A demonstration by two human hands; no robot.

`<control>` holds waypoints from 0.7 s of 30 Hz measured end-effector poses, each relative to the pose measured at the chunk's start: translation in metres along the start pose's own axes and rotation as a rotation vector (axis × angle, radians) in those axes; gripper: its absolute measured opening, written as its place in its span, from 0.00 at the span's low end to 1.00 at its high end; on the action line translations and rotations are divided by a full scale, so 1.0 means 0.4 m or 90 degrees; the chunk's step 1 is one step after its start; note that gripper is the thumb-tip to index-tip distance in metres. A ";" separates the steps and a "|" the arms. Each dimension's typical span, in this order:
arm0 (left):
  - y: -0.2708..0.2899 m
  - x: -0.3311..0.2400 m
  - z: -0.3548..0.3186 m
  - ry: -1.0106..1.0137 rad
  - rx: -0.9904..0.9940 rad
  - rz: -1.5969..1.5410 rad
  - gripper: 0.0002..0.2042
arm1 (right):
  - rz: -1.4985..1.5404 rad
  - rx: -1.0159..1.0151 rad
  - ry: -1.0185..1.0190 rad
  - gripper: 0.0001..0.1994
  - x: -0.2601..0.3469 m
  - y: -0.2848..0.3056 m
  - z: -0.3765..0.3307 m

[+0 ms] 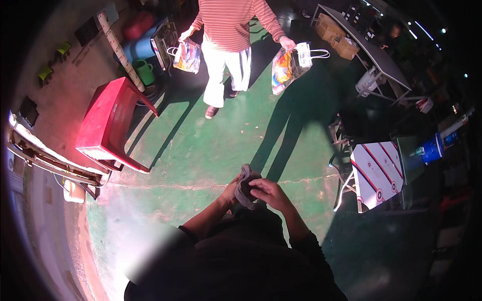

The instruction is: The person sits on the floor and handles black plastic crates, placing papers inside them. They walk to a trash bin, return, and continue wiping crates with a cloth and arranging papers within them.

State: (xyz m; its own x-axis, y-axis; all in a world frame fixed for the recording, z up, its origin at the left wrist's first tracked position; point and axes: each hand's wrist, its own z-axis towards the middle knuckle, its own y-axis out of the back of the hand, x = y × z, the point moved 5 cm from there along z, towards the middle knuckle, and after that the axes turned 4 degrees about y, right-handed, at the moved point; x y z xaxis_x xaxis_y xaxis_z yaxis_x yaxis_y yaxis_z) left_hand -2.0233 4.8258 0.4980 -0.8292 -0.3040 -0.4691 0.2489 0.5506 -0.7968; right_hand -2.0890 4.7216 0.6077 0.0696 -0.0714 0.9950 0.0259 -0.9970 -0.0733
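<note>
While both hands clasp grey cloth | green floor ahead open | red table left

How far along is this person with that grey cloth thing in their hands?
Nothing looks finished yet. Both hands, left hand and right hand, grip a small grey cloth held up over the green floor, partly bunched. What remains cannot be told from here; another person stands beyond, carrying two bags.
</note>
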 end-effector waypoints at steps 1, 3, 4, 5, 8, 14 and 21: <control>0.032 0.006 0.015 -0.001 -0.023 0.002 0.16 | 0.001 -0.053 -0.006 0.15 -0.021 0.076 0.033; 0.025 -0.012 0.025 0.006 -0.074 -0.004 0.14 | -0.082 -0.256 0.029 0.21 0.004 0.259 0.099; -0.013 -0.028 0.007 0.006 -0.071 -0.023 0.09 | -0.101 -0.335 0.046 0.29 0.016 0.339 0.133; -0.037 -0.031 -0.007 0.045 -0.065 -0.061 0.08 | -0.120 -0.386 0.052 0.39 0.022 0.407 0.174; -0.077 -0.033 -0.043 0.063 -0.088 -0.078 0.19 | -0.116 -0.528 0.019 0.49 0.009 0.549 0.293; -0.077 -0.035 -0.105 0.093 -0.047 -0.041 0.15 | 0.007 -0.561 0.116 0.34 -0.079 0.644 0.343; -0.070 -0.075 -0.119 0.157 0.001 0.192 0.13 | 0.104 -0.666 0.247 0.19 -0.074 0.598 0.013</control>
State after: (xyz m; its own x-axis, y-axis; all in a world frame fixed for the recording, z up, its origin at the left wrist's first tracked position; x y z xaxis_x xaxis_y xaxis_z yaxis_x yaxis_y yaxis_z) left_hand -2.0292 4.8566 0.5527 -0.8138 0.0680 -0.5772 0.5010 0.5855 -0.6374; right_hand -2.0798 4.4853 0.5603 -0.3240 -0.0265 0.9457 -0.8162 -0.4975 -0.2936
